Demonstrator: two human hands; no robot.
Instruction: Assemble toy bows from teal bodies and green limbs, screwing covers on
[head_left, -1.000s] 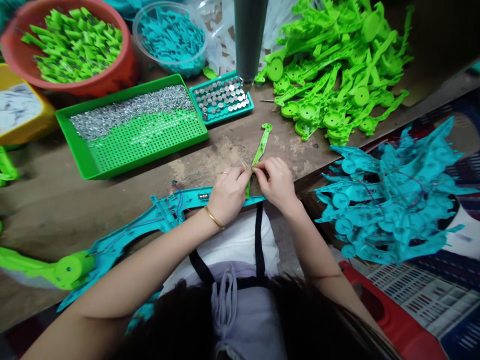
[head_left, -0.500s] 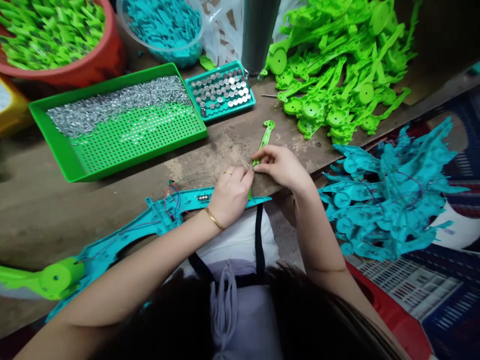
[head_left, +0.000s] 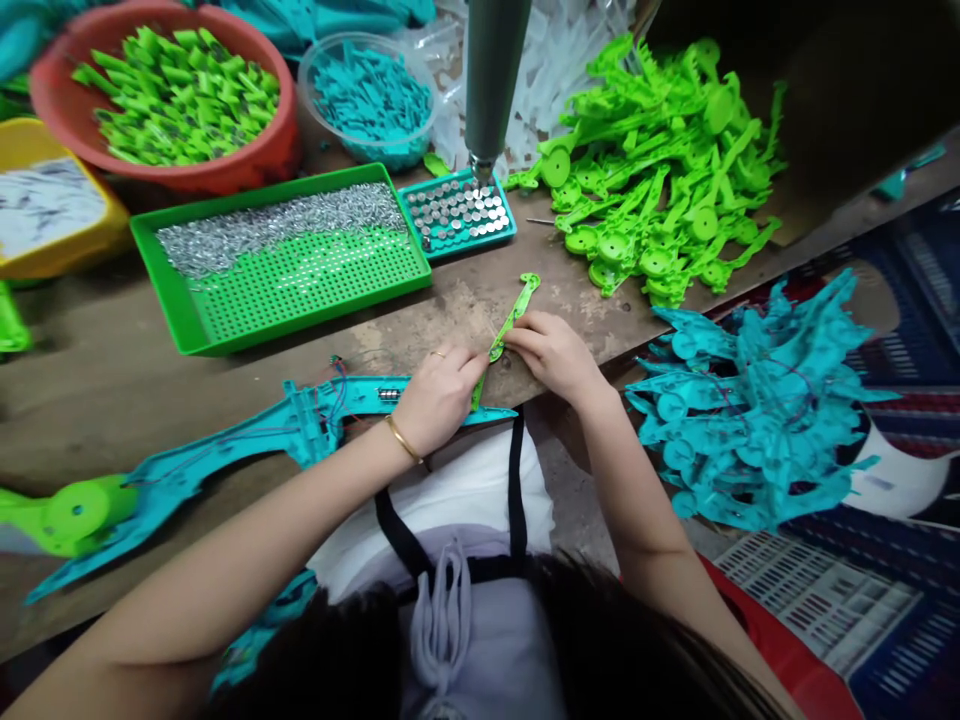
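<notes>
A slim lime-green plastic arm stands out from the table's front edge, with a rounded hook at its far end. My left hand is closed on its near part, over the narrow end of a long blue plastic shell. The fingers of my right hand pinch the arm near its middle; whether they also hold some small part is hidden. Thin wires and a metal spring-like piece show in the shell. A green round housing is at the shell's far left.
Ahead are a green tray of metal screws or pins and a teal tray of round metal pieces. A grey upright tool hangs above the latter. Green parts are heaped at right; blue shells are stacked below them.
The camera view has shifted, showing more of the table's left and back. Both hands stay at the green arm; the right fingers sit slightly farther along it from the left hand.
</notes>
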